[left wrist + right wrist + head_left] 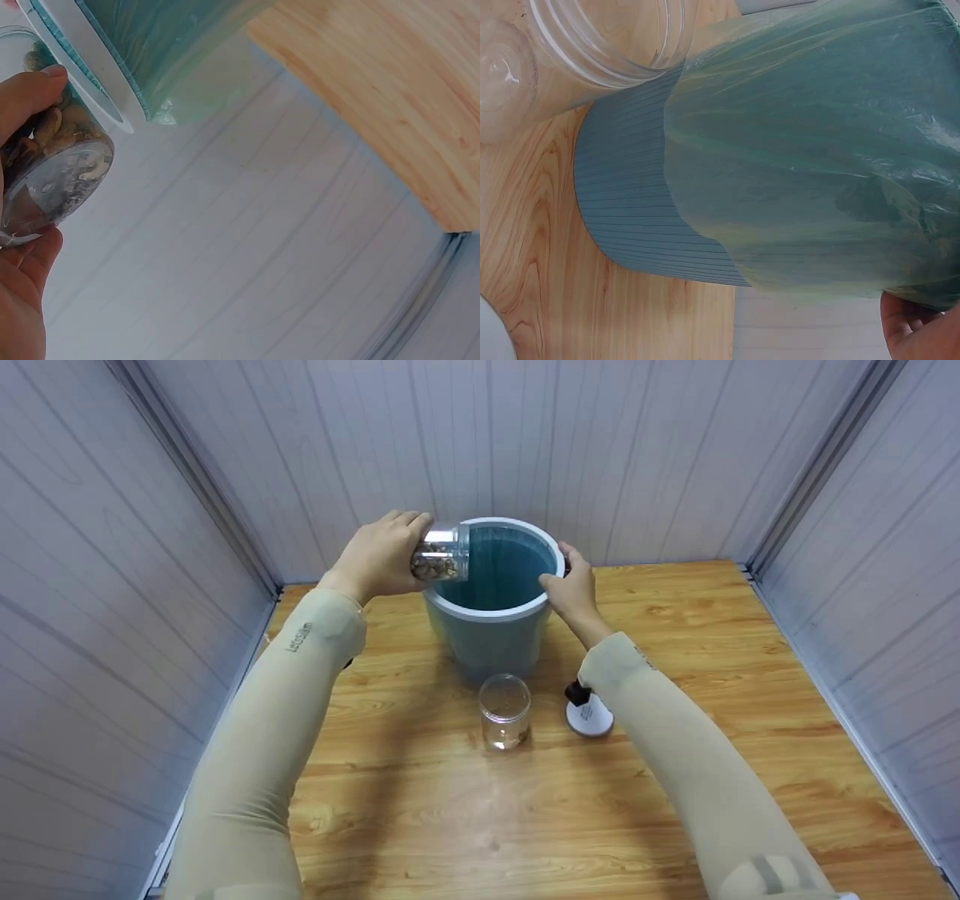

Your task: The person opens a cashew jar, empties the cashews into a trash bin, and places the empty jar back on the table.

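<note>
My left hand [386, 551] grips a clear plastic jar [450, 574] tipped on its side, its mouth over the left rim of a blue-grey trash bin [487, 641]. Brown, nut-like or shell-like pieces [49, 127] fill part of the jar, and its base faces the left wrist camera. A thin green liner bag [802, 150] hangs over the bin's outside, under a white rim ring [493, 616]. On the right, my right hand [576, 589] holds the bin's rim, thumb on the inner side and fingers outside. The bin stands upright.
In front of the bin stands a second clear jar [505, 727], upright and without a lid. A round white lid [590, 718] lies to its right, below my right wrist. The wooden tabletop [465, 825] is enclosed by pale panel walls [637, 457] at the back and both sides.
</note>
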Demonstrator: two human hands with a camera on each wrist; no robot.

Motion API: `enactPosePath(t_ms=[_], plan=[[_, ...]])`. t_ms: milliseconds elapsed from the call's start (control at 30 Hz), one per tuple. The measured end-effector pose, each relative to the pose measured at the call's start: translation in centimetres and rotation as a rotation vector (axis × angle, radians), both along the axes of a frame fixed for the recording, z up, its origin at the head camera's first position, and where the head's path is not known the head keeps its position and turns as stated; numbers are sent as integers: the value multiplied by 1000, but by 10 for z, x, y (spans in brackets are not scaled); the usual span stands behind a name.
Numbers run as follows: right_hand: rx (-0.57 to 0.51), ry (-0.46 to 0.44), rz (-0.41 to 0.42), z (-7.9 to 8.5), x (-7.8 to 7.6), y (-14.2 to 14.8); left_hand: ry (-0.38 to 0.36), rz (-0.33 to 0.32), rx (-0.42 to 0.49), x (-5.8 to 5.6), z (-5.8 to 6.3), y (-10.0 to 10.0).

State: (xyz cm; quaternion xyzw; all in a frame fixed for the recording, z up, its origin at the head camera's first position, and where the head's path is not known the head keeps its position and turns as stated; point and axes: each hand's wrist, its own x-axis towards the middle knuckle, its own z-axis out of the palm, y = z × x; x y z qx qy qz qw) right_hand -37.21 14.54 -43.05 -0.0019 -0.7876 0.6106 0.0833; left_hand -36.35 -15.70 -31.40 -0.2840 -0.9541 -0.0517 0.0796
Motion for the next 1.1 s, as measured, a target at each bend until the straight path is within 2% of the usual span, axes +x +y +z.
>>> enactPosePath(t_ms=[333,700,1100], plan=[[0,-14,1,-1,-1,0,37,-31,-70,-1,2,1],[4,4,-3,0,-1,2,46,-49,-85,0,5,4],[6,-18,0,-1,-1,2,52,-48,-127,-1,5,7]])
